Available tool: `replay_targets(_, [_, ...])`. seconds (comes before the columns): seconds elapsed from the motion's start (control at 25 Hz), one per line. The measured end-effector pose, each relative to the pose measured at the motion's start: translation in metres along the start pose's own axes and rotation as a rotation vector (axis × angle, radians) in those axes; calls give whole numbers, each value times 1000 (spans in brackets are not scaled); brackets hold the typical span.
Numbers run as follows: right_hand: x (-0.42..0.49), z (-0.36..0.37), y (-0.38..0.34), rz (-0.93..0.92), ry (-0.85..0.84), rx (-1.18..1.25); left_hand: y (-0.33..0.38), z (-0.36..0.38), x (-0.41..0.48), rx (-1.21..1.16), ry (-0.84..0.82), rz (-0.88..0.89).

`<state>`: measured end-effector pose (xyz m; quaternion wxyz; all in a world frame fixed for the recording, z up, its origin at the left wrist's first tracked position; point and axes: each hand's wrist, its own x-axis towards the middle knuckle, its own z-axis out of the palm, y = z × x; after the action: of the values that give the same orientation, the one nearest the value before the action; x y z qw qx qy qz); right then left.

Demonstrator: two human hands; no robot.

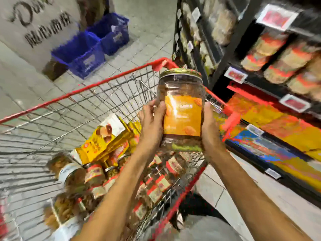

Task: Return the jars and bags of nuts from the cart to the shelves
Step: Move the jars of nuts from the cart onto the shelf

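Both the left hand (152, 119) and right hand (211, 129) clasp the orange-labelled nut jar (181, 110), upright above the cart (104, 82). The shelves (260, 66) stand to the right, nearer the right hand

Bare forearms (121, 180) run to the left hand (152, 119) and right hand (211, 129); grey trousers (199, 230) show below.

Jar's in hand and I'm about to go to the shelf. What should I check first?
1. Two-handed grip: left hand and right hand hold the jar by its sides: ok.
2. Gold lid on: ok.
3. Jar roughly upright: ok.
4. Jar above the cart rim: ok.
5. Free slot on the shelves: blurred, cannot tell.
6. Shelf jars match this label: cannot tell.
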<state>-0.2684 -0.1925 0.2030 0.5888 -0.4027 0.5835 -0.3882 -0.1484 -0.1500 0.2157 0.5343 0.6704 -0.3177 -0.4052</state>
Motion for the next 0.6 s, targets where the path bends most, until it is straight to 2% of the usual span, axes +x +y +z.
replay_targets(0.16, [-34,-81,-25,-179,268,55,30,77,-25,12,-301,49])
replay_targets(0.28, [-58,-164,-24,-147,377,127,40,153,-58,63,-516,76])
replay_targets(0.4, [-72,-253,-19,-127,596,94,43,236,-97,150,-689,78])
replay_targets(0.48, [-78,-322,-12,-115,655,82,38,297,-130,95,-787,74])
replay_targets(0.6, [-81,-430,1,-34,649,30,27,388,-180,106,-831,-8])
